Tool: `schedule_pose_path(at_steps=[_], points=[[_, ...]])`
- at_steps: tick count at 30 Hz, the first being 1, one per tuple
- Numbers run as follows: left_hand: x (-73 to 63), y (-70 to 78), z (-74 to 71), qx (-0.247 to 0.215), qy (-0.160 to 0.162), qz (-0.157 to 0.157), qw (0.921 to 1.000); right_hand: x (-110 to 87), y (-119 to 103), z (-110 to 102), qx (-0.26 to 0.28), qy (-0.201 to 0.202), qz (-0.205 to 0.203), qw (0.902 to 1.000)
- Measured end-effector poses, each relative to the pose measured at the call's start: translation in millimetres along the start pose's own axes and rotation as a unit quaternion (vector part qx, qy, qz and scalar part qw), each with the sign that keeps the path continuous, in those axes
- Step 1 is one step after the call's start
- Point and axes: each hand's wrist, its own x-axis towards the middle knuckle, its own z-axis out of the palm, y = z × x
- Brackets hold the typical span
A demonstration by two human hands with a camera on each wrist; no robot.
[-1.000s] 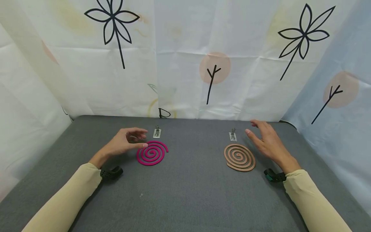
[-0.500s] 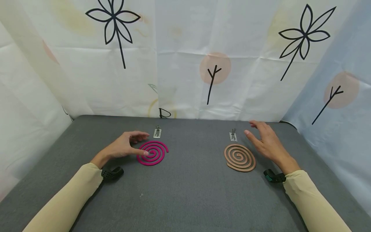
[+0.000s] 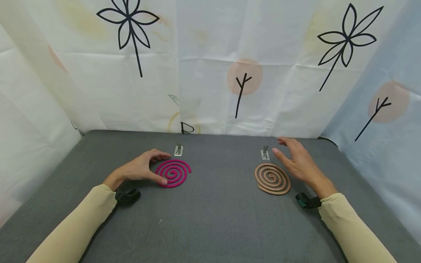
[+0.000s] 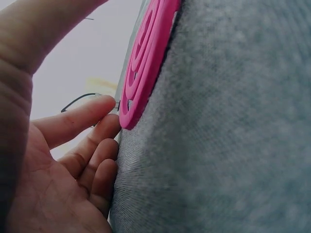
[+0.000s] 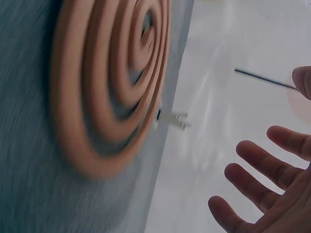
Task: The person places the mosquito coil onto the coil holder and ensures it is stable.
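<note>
A pink mosquito coil [image 3: 173,173] lies flat on the grey table, left of the middle. My left hand [image 3: 141,167] is beside it, thumb over its near left edge and fingers by its far left edge. In the left wrist view, the fingertips [image 4: 108,103] come close to the pink coil's rim [image 4: 146,73]; whether they touch cannot be told. To the right lies a tan mosquito coil [image 3: 272,179]. My right hand [image 3: 300,164] hovers just right of it, fingers spread and holding nothing. The fingers [image 5: 260,155] stay apart from the tan coil [image 5: 104,97].
A small metal coil stand [image 3: 178,149] with upright prongs sits behind the pink coil. Another metal stand [image 3: 265,153] is behind the tan one. A white printed curtain [image 3: 210,73] closes off the back and sides of the grey table [image 3: 217,219].
My left thumb has moved toward me across the pink coil to its near edge, and the hand has shifted slightly right. My right hand has drifted a little left, toward the tan coil.
</note>
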Motion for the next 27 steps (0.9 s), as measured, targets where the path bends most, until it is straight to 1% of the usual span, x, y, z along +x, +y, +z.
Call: schedule_pose_path(at_steps=[2,6,11,14,17,21,27], points=[[-0.2,0.9,-0.4,0.004,-0.004,0.001,1.0,1.6,-5,2,0.009,-0.008,-0.003,0.9999],[-1.0,2.7,-1.3,0.01,-0.012,0.003,0.9999,6.5,-17,8,0.026,-0.022,-0.023,0.9991],[-0.5,1.8,-0.4,0.016,-0.017,0.004,0.9997,13.3,-32,20,0.046,-0.046,-0.045,0.9969],[-0.8,1.8,0.5,0.013,-0.02,0.002,0.9997,18.6,-44,29,0.068,-0.062,-0.055,0.9943],[-1.3,2.3,1.0,0.009,-0.022,0.003,0.9997,24.7,-57,37,0.103,-0.078,-0.061,0.9898],[-1.7,2.1,0.9,0.008,-0.023,0.007,0.9997,32.8,-75,51,0.154,-0.097,-0.065,0.981],[-0.7,0.4,0.9,0.012,-0.023,0.007,0.9996,46.9,-97,77,0.208,-0.118,-0.072,0.9684]])
